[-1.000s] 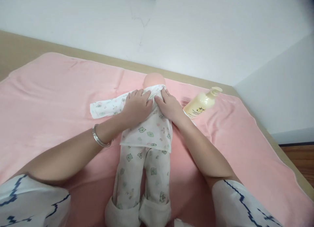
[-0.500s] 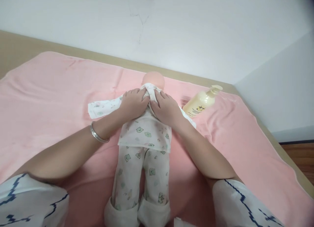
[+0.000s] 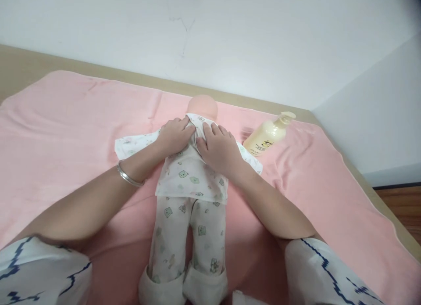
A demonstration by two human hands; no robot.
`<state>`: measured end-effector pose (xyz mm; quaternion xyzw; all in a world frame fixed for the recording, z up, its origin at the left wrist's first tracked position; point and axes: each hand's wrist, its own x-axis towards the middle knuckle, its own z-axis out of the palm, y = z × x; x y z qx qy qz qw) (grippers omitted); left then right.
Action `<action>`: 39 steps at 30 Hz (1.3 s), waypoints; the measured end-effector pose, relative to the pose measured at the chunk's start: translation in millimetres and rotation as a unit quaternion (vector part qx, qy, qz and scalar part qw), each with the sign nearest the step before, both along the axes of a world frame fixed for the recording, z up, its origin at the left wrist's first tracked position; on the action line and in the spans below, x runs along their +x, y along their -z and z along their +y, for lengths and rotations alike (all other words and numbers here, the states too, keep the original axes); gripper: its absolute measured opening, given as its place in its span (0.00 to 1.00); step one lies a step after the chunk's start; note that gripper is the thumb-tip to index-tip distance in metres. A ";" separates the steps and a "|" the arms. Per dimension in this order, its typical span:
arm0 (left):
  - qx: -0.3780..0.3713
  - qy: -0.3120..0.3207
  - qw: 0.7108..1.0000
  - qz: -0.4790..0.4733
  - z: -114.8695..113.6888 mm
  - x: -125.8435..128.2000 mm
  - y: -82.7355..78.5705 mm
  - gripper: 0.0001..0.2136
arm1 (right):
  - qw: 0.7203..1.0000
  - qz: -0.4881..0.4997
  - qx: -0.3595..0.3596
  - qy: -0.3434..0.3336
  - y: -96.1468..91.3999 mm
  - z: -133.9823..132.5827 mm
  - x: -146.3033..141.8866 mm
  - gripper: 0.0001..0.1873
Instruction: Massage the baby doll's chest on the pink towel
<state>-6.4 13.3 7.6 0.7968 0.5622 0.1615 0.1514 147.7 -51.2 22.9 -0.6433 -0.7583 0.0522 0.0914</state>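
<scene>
A baby doll point(image 3: 201, 106) lies in the middle of a pink blanket point(image 3: 66, 120), head away from me, dressed in a white printed top point(image 3: 192, 177) and matching trousers point(image 3: 189, 235). My left hand point(image 3: 173, 136) rests on the doll's left shoulder, fingers curled over the fabric by the collar. My right hand point(image 3: 217, 148) lies on the right shoulder, fingers pressed on the cloth near the neck. Both hands meet at the collar, pinching or pressing the top. A silver bangle point(image 3: 127, 176) circles my left wrist.
A cream pump bottle point(image 3: 268, 136) lies on its side to the right of the doll. The blanket covers a tan surface point(image 3: 19, 63) against a white wall point(image 3: 230, 41). Wooden floor point(image 3: 399, 208) shows at the far right.
Both hands have slid up from the doll's chest to the collar and bunched the fabric at the neck. The view has shifted slightly.
</scene>
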 end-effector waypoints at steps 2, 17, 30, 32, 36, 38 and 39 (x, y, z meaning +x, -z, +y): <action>-0.047 -0.040 0.998 0.021 -2.5 2.5 -7.0 0.20 | 1.000 0.006 -0.001 0.001 -0.1 1.1 0.7 0.33; 0.014 -0.053 0.994 -0.094 -16.9 6.2 12.4 0.28 | 0.993 0.116 -0.027 0.004 -9.3 15.9 18.4 0.35; 0.032 -0.089 0.981 -0.172 -17.5 5.7 22.7 0.26 | 0.995 0.094 0.033 -0.020 5.3 -7.7 -8.1 0.33; 0.033 -0.089 0.979 -0.180 -16.6 5.5 23.9 0.27 | 0.989 0.124 0.070 -0.026 0.7 -6.8 -1.7 0.34; 0.036 -0.090 0.977 -0.190 -15.5 4.6 24.5 0.26 | 0.975 0.155 0.160 -0.010 -4.6 -5.9 6.4 0.35; 0.041 -0.085 0.977 -0.191 -14.8 3.8 24.9 0.26 | 0.979 0.146 0.142 -0.004 1.3 -5.9 1.5 0.35; 0.044 -0.081 0.978 -0.190 -14.5 3.4 25.2 0.26 | 0.984 0.138 0.117 -0.009 5.1 -6.3 -2.5 0.34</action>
